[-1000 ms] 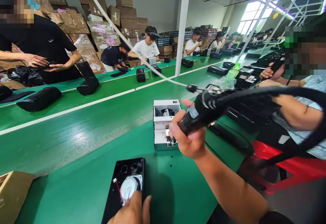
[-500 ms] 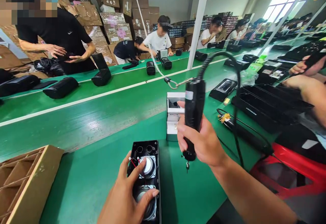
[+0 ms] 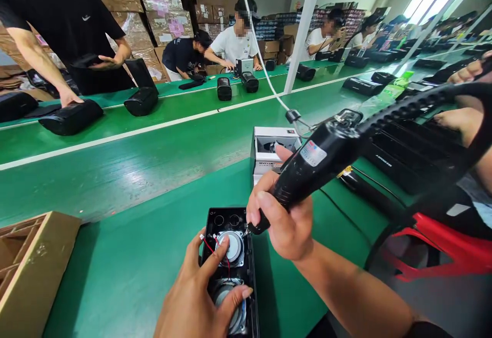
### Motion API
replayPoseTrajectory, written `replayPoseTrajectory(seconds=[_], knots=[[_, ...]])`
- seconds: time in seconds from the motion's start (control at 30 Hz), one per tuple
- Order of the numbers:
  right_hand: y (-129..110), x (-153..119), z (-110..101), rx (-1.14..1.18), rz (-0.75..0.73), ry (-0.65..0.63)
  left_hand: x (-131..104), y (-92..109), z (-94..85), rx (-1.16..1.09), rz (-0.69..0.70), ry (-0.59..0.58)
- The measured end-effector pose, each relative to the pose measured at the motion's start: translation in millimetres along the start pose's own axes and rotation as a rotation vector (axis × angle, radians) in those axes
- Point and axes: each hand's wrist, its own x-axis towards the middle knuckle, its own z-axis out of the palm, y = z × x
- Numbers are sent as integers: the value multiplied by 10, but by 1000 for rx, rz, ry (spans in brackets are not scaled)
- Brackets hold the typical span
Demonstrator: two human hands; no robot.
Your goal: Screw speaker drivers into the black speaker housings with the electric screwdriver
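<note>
A black speaker housing (image 3: 251,297) lies on the green bench, with two round speaker drivers set in it. My left hand (image 3: 207,287) grips it from the left, fingers on the upper driver (image 3: 232,248) and thumb across the lower driver (image 3: 226,297). Thin red wires with small white connectors run by my fingers. My right hand (image 3: 286,220) is wrapped around a black electric screwdriver (image 3: 311,161), tilted with its tip at the upper driver's top right corner. Whether the tip touches a screw there is too small to tell. Behind my right hand stands a white screw feeder (image 3: 265,166).
A cardboard box with dividers (image 3: 49,261) stands at the left. The screwdriver hangs from a white cord (image 3: 263,61) and trails a thick black cable. Across the green conveyor (image 3: 126,159), several people handle black speakers. A red stool (image 3: 442,256) is at the right, near another person's arms.
My right hand has brought the screwdriver left and tilted it, its tip now at the upper driver's corner. My left hand still grips the housing. A person opposite has reached onto a speaker.
</note>
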Motion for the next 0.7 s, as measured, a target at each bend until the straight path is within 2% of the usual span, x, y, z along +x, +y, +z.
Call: replayPoseTrajectory(seconds=[0.4, 0.57, 0.7], knots=[[121, -20, -16, -131, 15, -15, -6, -9, -7, 10, -3, -26], [168, -30, -23, -82, 6, -17, 8, -44, -10, 32, 24, -30], [224, -53, -32, -75, 55, -18, 12, -60, -18, 37, 20, -44]])
